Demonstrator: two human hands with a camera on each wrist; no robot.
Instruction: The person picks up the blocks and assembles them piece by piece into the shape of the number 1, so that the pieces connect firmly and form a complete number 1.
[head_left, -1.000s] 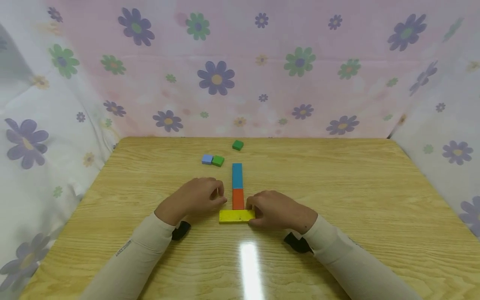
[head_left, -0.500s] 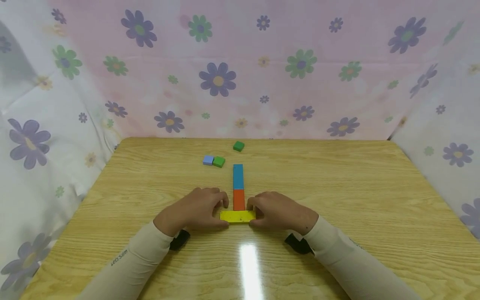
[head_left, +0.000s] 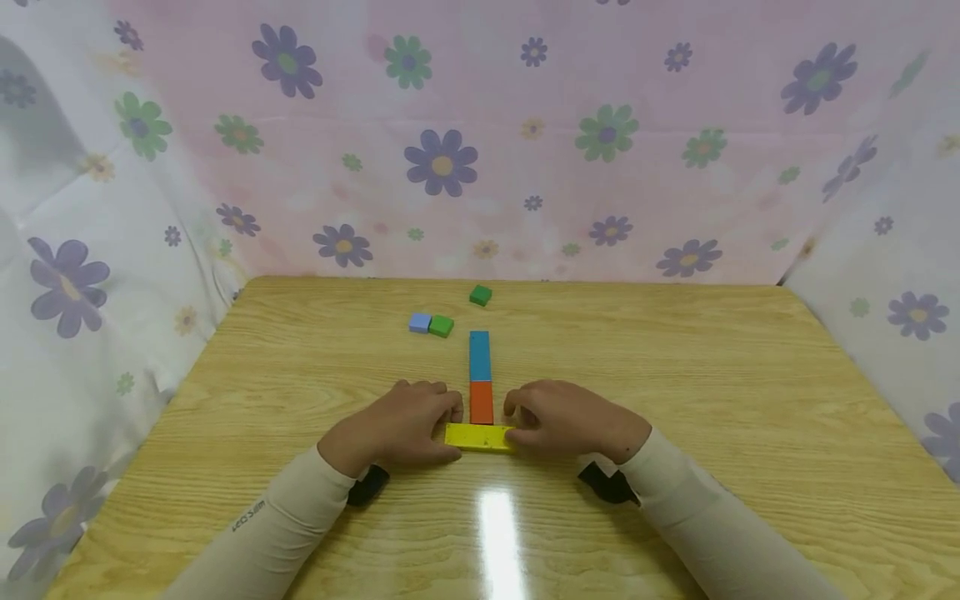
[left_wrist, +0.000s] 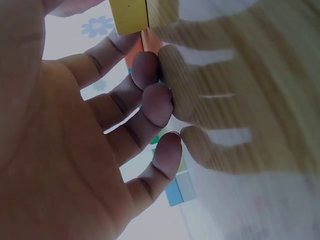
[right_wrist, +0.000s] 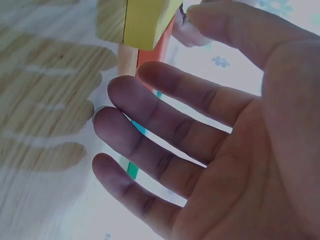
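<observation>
A long yellow block point(head_left: 480, 437) lies crosswise on the wooden table. Beyond its middle, a red block point(head_left: 482, 402) and a blue block point(head_left: 480, 356) run end to end, making a T with it. My left hand point(head_left: 401, 423) holds the yellow block's left end, thumb along the near edge and index finger at the far edge. At the other end, my right hand point(head_left: 573, 418) has its thumb over the block's top. Its four fingers point(right_wrist: 165, 117) are loosely extended with gaps between them, the index finger just beyond the block's far side.
Farther back on the table point(head_left: 675, 358) lie a lavender tile point(head_left: 420, 323) and a light green tile point(head_left: 442, 326) side by side. A dark green tile point(head_left: 481, 295) sits near the back edge. Flowered cloth point(head_left: 495, 100) encloses the back and sides.
My left hand has come down from beside the red block to the yellow block's left end. My right thumb has shifted from the near edge onto the block's top. The head view has tilted slightly.
</observation>
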